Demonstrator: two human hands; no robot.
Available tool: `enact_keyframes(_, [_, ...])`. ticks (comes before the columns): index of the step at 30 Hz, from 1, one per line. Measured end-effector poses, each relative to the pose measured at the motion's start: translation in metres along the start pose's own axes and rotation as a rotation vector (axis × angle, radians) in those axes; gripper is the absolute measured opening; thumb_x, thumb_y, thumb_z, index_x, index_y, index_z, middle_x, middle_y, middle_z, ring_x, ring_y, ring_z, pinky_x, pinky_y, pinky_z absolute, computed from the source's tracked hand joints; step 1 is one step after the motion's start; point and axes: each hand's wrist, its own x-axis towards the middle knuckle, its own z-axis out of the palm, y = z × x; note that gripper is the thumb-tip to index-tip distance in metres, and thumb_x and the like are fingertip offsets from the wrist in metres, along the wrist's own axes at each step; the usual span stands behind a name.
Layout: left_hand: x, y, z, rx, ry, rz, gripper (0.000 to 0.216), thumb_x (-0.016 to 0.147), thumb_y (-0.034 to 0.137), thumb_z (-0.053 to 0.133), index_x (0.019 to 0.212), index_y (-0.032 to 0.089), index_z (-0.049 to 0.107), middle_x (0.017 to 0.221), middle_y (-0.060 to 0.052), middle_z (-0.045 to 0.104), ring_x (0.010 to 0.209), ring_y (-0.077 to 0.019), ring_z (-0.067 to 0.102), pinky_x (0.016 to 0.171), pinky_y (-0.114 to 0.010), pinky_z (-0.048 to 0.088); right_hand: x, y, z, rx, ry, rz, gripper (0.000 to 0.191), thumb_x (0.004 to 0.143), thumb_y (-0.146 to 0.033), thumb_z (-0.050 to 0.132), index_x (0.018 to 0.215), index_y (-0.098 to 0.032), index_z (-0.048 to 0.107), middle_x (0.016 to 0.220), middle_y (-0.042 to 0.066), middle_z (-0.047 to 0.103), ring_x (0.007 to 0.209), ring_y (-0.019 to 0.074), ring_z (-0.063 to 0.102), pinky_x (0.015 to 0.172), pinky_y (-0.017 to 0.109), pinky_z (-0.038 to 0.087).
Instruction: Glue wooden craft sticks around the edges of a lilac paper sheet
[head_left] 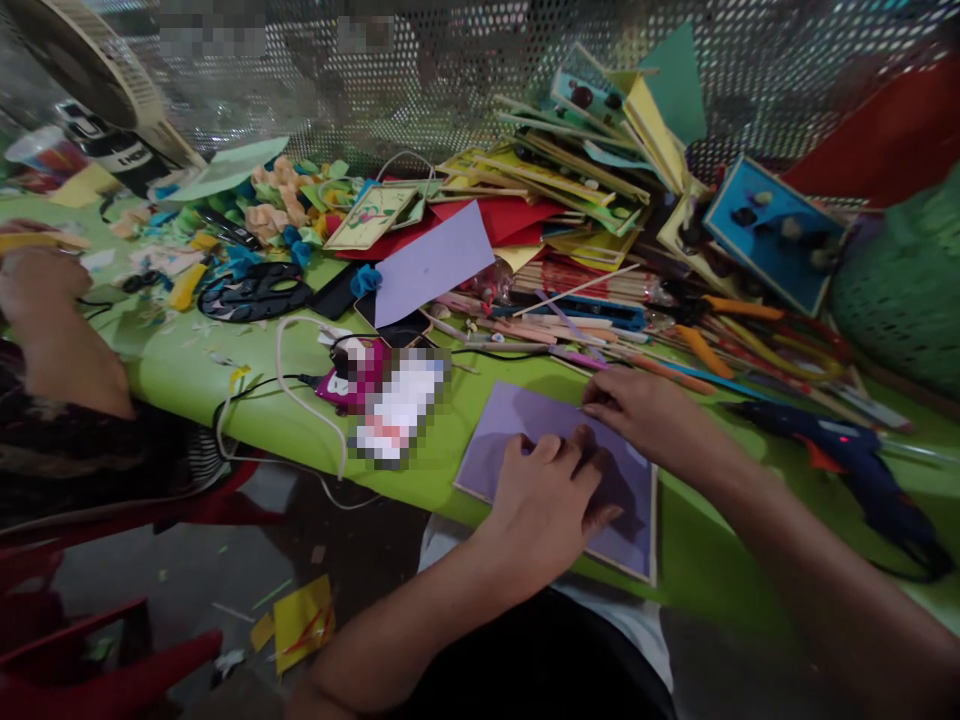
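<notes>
A purple card [480,450] with pale strips along some edges lies at the table's front edge, before me. My left hand [544,505] rests on its middle, palm down, fingers bent but apart. At the card's far edge is my right hand [626,405], its thumb and fingers pinched together. Whatever is between those fingertips is too small to make out. Right of the card lies a dark blue glue gun [847,450] with an orange trigger and a small red light.
A phone [401,410] and a magenta box with cables [349,375] lie left of the card. Behind are loose purple paper [435,265], thin sticks, pliers with orange handles [701,350] and piled cards [562,180]. Another person's hand [41,270] is at far left, near a fan [97,60].
</notes>
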Motion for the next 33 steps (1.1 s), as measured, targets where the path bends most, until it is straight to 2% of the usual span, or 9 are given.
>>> enact_keyframes(15, [-0.001,0.001,0.000,0.004,0.015,-0.006,0.046,0.107,0.052,0.053,0.143,0.024,0.057,0.157,-0.006,0.055,0.120,-0.0268,0.057,0.095,-0.049,0.048,-0.001,-0.003,-0.009,0.039,0.018,-0.033,0.015,0.090,-0.029,0.058,0.083,-0.025,0.071,0.084,0.003,0.078,0.074,0.0198,0.071,0.070,0.033,0.053])
enact_keyframes(21, [-0.001,0.001,0.003,-0.001,0.022,-0.001,0.047,0.107,0.053,0.052,0.143,0.024,0.058,0.158,-0.006,0.054,0.119,-0.0268,0.057,0.093,-0.049,0.048,-0.003,-0.003,-0.002,0.013,0.032,-0.022,0.011,0.089,-0.025,0.059,0.081,-0.025,0.068,0.085,0.004,0.077,0.078,0.0212,0.071,0.074,0.034,0.052])
enact_keyframes(26, [-0.001,0.001,0.001,0.009,0.030,-0.006,0.048,0.106,0.054,0.054,0.143,0.024,0.058,0.158,-0.006,0.054,0.119,-0.0268,0.058,0.093,-0.049,0.050,-0.004,-0.002,0.005,-0.024,0.101,0.003,0.020,0.094,-0.025,0.051,0.086,-0.024,0.069,0.092,0.009,0.077,0.084,0.0245,0.071,0.078,0.039,0.052])
enact_keyframes(33, [-0.001,0.001,0.002,0.027,0.040,0.007,0.047,0.105,0.054,0.055,0.142,0.025,0.060,0.153,-0.008,0.057,0.117,-0.0268,0.058,0.092,-0.046,0.050,-0.006,0.004,-0.002,-0.001,0.084,-0.088,0.020,0.096,-0.029,0.055,0.093,-0.026,0.074,0.095,0.004,0.081,0.087,0.0224,0.075,0.081,0.036,0.057])
